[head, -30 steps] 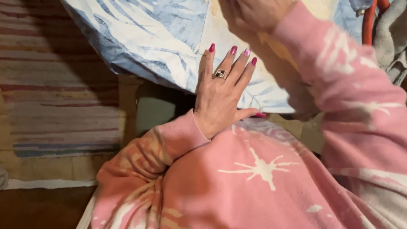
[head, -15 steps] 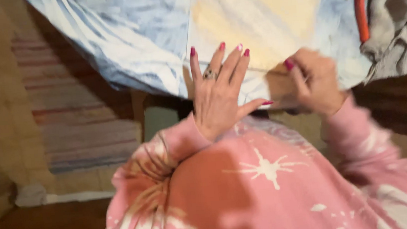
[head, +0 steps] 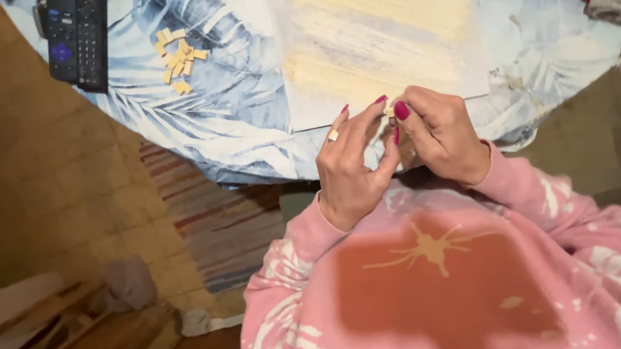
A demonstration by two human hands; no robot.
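— What is seen, taken from the largest thing down?

— A round bench covered with a blue-and-white leaf-patterned cloth (head: pixel 246 120) is seen across the top of the view. On that cloth a pale yellow rectangular board (head: pixel 380 33) is laid, its near edge close to the bench's rim. Below the bench a striped woven rug (head: pixel 217 220) is spread on the floor. A black remote control (head: pixel 77 34) is laid at the far left of the cloth, and a heap of small tan wooden tiles (head: pixel 179 57) is scattered just right of it, well apart from the board.

— And the hands?

— Both are held together just below the board's near edge, over the bench's rim. The left hand (head: pixel 351 167), on which a gold ring is worn, is raised with its fingers half curled, and its fingertips are brought against the right hand (head: pixel 438 137).

— What is held?

— A small pale tile-like piece (head: pixel 389 108) is pinched in the grip of the right hand between thumb and forefinger, and it is touched by the left forefinger. Whether the left grip is closed on it as well cannot be told. Pink patterned sleeves are worn on both arms.
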